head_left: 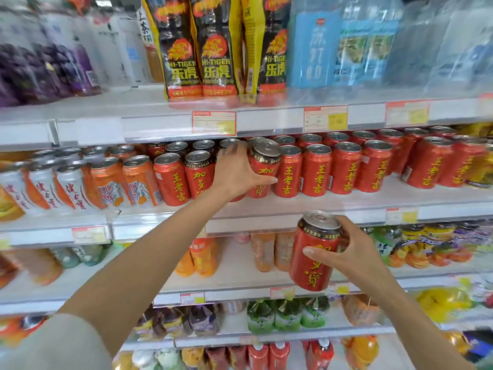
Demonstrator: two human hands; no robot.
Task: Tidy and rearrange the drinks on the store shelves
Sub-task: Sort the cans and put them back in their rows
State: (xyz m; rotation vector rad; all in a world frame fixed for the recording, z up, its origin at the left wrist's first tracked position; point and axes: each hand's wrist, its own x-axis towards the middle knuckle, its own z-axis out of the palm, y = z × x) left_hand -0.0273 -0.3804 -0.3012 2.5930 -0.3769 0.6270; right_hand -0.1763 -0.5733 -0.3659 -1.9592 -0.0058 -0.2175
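A row of red cans with yellow characters (pixel 317 169) fills the second shelf (pixel 293 209). My left hand (pixel 237 174) reaches into that row and grips a tilted red can (pixel 264 162), its top leaning toward me. My right hand (pixel 352 252) holds a second red can (pixel 314 257) with a dark band under its lid, in front of the shelf below and away from the row. Fingers wrap the can's right side, the thumb lies across its front.
Orange-and-white cans (pixel 80 182) stand at the left of the same shelf. Black and yellow Hi-Tiger bottles (pixel 213 49) and water bottles (pixel 373 44) are above. Lower shelves hold orange juice bottles (pixel 202 257) and green packs (pixel 285 313). Price tags (pixel 213 122) line the shelf edges.
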